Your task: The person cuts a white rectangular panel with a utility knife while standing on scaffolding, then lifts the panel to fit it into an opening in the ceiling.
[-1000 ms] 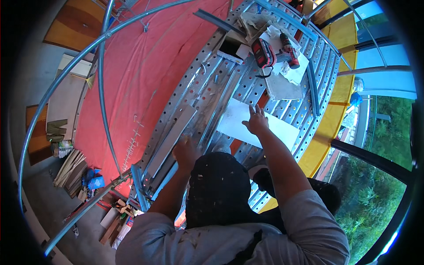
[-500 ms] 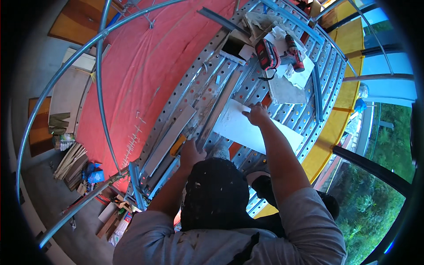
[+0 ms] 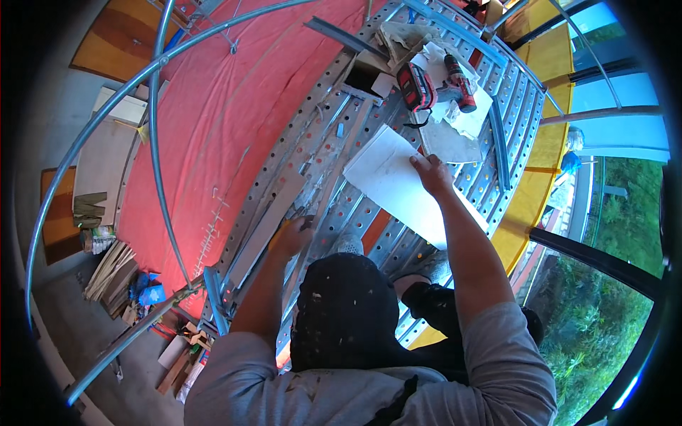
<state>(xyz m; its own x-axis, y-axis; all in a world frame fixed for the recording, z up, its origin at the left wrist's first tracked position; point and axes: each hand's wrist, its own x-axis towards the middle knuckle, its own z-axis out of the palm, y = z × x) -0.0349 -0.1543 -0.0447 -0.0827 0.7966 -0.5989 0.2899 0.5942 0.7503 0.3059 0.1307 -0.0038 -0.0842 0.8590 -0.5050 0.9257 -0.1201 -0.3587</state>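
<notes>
A white flat board [image 3: 394, 184] lies at a slant over the perforated metal planks in front of me. My right hand [image 3: 432, 175] grips its far right edge, thumb and fingers closed on it. Further left, my left hand [image 3: 293, 236] is closed over a yellow tool [image 3: 273, 243], mostly hidden beneath the palm. Beside that hand lies a long grey strip [image 3: 268, 219]. A longer metal profile [image 3: 339, 165] runs between the left hand and the board.
A red-and-black drill [image 3: 460, 85] and a red-and-black case-like device [image 3: 417, 86] rest on board scraps ahead. An open box [image 3: 366, 77] stands near them. Metal tubes [image 3: 155, 121] cross the left side over a red sheet [image 3: 192, 149]. Yellow sheeting [image 3: 529, 188] borders the right.
The board's near-left part has lifted and turned, in my right hand. My left hand has left the metal profile, shifting left and away from me onto the yellow tool.
</notes>
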